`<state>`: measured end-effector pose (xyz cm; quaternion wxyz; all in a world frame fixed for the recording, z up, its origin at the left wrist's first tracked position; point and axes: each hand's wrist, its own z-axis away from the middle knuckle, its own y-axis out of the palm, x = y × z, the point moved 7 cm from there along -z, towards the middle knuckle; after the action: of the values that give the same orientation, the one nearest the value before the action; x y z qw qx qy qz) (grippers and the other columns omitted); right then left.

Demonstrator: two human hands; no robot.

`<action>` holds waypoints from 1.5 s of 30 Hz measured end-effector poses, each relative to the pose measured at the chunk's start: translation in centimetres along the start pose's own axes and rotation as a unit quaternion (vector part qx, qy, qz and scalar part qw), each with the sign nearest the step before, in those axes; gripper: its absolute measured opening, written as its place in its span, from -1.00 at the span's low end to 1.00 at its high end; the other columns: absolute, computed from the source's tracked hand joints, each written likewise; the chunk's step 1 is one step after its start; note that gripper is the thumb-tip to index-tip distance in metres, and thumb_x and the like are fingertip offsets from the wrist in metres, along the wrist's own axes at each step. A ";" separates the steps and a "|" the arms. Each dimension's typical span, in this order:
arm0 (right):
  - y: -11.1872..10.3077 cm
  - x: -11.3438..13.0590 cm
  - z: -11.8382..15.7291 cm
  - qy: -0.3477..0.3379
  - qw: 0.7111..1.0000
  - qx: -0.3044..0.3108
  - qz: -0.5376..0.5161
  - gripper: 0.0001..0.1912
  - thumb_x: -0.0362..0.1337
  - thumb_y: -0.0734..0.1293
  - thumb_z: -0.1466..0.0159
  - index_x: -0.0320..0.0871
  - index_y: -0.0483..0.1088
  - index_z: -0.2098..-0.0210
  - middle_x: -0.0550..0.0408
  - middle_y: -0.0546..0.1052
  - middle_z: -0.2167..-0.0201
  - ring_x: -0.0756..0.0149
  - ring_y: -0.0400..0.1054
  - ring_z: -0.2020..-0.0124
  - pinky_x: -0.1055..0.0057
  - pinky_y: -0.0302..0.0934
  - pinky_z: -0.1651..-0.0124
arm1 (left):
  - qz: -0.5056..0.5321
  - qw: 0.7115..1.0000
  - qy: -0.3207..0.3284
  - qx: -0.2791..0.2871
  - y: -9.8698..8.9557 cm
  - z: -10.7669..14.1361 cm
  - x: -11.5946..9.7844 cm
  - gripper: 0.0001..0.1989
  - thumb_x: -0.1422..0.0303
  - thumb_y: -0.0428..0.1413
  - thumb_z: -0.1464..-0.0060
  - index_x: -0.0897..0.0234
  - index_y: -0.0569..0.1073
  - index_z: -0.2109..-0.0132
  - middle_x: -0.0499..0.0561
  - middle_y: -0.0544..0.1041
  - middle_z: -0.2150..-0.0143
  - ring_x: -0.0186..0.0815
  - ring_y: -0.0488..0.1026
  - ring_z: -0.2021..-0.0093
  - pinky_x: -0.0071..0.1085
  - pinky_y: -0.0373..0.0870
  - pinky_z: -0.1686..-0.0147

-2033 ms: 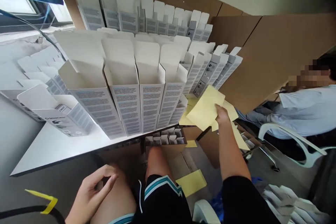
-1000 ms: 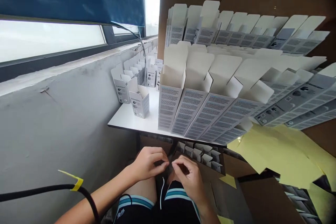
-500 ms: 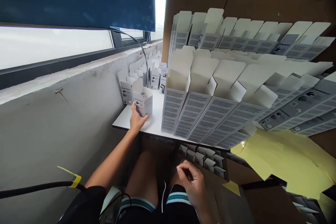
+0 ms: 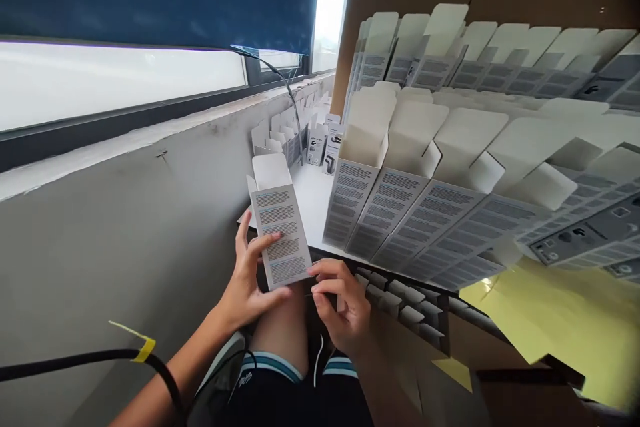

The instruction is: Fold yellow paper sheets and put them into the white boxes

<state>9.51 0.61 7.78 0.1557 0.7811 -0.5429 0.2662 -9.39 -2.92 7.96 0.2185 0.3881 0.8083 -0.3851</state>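
Observation:
A small white carton, with grey printed text on the side facing me, is tilted in front of the white table's edge. Its top flaps stand up. My left hand grips it, fingers across the printed side and thumb at the bottom. By the carton's lower right corner is my right hand, its fingertips at that corner. Thumb and fingers are curled together in a pinch; whatever lies between them is too small to make out.
Rows of tall open cartons cover the right of the table. More small cartons stand along the wall. Below are several cartons in a box and yellow sheets. A black cable crosses at lower left.
My left hand has lifted the carton off the table and brought it nearer, turned to its text side. The right hand has moved up to its lower corner. The view has shifted slightly.

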 end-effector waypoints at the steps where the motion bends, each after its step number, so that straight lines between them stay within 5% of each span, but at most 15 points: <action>1: 0.3 0.2 -0.4 -0.002 1.000 0.000 -0.018 -0.89 -0.41 0.25 -0.34 -0.12 0.39 0.20 -0.01 0.53 0.13 0.24 0.42 0.06 0.20 0.38 0.04 | 0.003 1.000 -0.004 0.018 -0.1 0.3 -0.4 -0.16 0.03 0.36 0.03 0.01 0.22 -0.33 0.08 -0.44 -0.54 0.32 -0.25 -0.50 -0.03 0.58 -0.04; 6: 0.6 0.7 -1.0 0.007 1.000 -0.002 -0.010 -0.88 -0.44 0.27 -0.34 -0.12 0.40 0.21 0.03 0.51 0.21 0.28 0.41 0.14 0.23 0.36 0.08 | -0.029 0.999 -0.032 0.025 -0.7 0.9 -0.5 -0.29 0.25 0.39 0.01 0.03 0.30 -0.24 0.10 -0.36 -0.53 0.28 -0.06 -0.47 -0.15 0.65 0.07; 8: -0.2 1.9 -1.3 -0.052 0.994 -0.035 0.093 -0.84 -0.47 0.29 -0.31 -0.11 0.43 0.18 0.06 0.46 0.30 0.32 0.37 0.24 0.30 0.32 0.19 | -0.037 0.999 -0.021 0.014 -0.6 0.6 -0.9 -0.32 0.26 0.38 0.00 0.06 0.32 -0.23 0.15 -0.27 -0.51 0.25 0.04 -0.44 -0.18 0.67 0.12; 12: -0.9 4.6 -1.9 -0.215 0.931 -0.077 0.286 -0.70 -0.49 0.38 -0.25 -0.08 0.45 0.06 0.09 0.41 0.43 0.33 0.29 0.36 0.33 0.28 0.31 | -0.049 0.999 -0.012 0.006 0.0 -0.3 -2.1 -0.30 0.21 0.39 0.02 0.08 0.34 -0.23 0.17 -0.17 -0.49 0.21 0.14 -0.39 -0.19 0.69 0.17; 20: -0.1 5.9 -2.6 -0.334 0.876 0.051 0.345 -0.76 -0.48 0.42 -0.22 -0.17 0.47 0.12 0.10 0.43 0.48 0.32 0.29 0.36 0.37 0.28 0.34 | -0.038 0.999 -0.017 -0.009 0.0 -1.0 -3.2 -0.35 0.22 0.38 0.01 0.08 0.37 -0.21 0.15 -0.10 -0.46 0.19 0.19 -0.36 -0.23 0.70 0.22; 26: 0.6 5.4 -2.4 -0.308 0.878 0.118 0.346 -0.74 -0.44 0.41 -0.27 -0.19 0.46 0.04 0.08 0.45 0.44 0.29 0.31 0.28 0.34 0.27 0.24 | -0.041 0.999 -0.034 -0.008 -0.1 -0.9 -3.0 -0.36 0.32 0.36 0.01 0.07 0.36 -0.21 0.13 -0.10 -0.46 0.19 0.16 -0.37 -0.21 0.69 0.20; 39: 1.1 3.6 -1.0 -0.341 0.875 0.104 0.327 -0.79 -0.41 0.43 -0.22 -0.20 0.49 0.13 0.08 0.47 0.43 0.29 0.30 0.32 0.32 0.19 0.29 | -0.020 0.998 -0.056 -0.006 -0.2 -0.7 -3.0 -0.33 0.39 0.36 0.04 0.05 0.33 -0.20 0.11 -0.08 -0.45 0.12 0.13 -0.41 -0.39 0.68 0.26; 42: 0.9 3.9 -1.2 -0.334 0.890 0.114 0.290 -0.79 -0.21 0.33 -0.31 -0.23 0.49 0.17 0.02 0.46 0.43 0.23 0.29 0.33 0.27 0.18 0.33 | -0.038 0.998 -0.044 -0.014 -0.3 -0.6 -3.1 -0.33 0.37 0.36 0.03 0.06 0.32 -0.20 0.13 -0.09 -0.46 0.12 0.16 -0.39 -0.35 0.68 0.24; 45: 0.3 4.8 -2.1 -0.285 0.919 0.122 0.241 -0.84 -0.27 0.30 -0.35 -0.23 0.46 0.16 0.03 0.42 0.44 0.27 0.24 0.32 0.30 0.24 0.28 | -0.060 0.998 -0.013 -0.009 -0.2 -0.5 -3.4 -0.35 0.35 0.37 0.02 0.08 0.32 -0.19 0.16 -0.14 -0.47 0.06 0.30 -0.29 -0.31 0.68 0.23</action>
<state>9.95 -2.04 12.24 -0.1715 0.6821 -0.6996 0.1259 -7.50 -4.13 10.59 0.2090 0.3320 0.8308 -0.3949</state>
